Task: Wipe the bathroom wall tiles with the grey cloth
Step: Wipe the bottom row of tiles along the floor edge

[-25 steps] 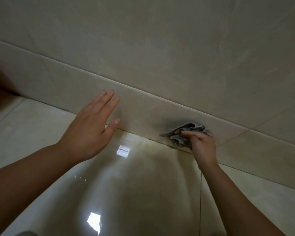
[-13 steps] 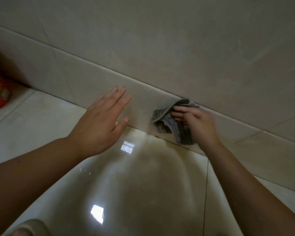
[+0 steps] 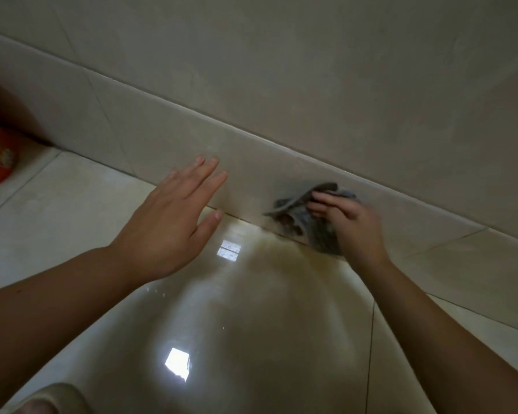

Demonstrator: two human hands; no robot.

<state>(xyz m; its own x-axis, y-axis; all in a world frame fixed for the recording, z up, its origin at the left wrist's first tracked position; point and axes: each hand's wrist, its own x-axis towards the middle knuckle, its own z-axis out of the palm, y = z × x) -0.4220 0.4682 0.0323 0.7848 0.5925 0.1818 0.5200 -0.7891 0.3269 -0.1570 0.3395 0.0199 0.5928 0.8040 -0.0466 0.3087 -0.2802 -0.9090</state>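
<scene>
Two hands: right hand (image 3: 353, 225) grips grey cloth (image 3: 308, 216) against lowest wall tile (image 3: 162, 144); left hand (image 3: 174, 219) flat, fingers straight, holding nothing.

Bare forearms (image 3: 57, 294), beige slipper (image 3: 54, 394)

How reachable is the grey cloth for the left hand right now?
Likely yes. The left hand is open, with only bare wall tiles between it and the grey cloth. The right hand grips the cloth against the wall base.

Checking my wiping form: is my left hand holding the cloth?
No, the right hand grips the grey cloth; the left hand is empty.
</scene>
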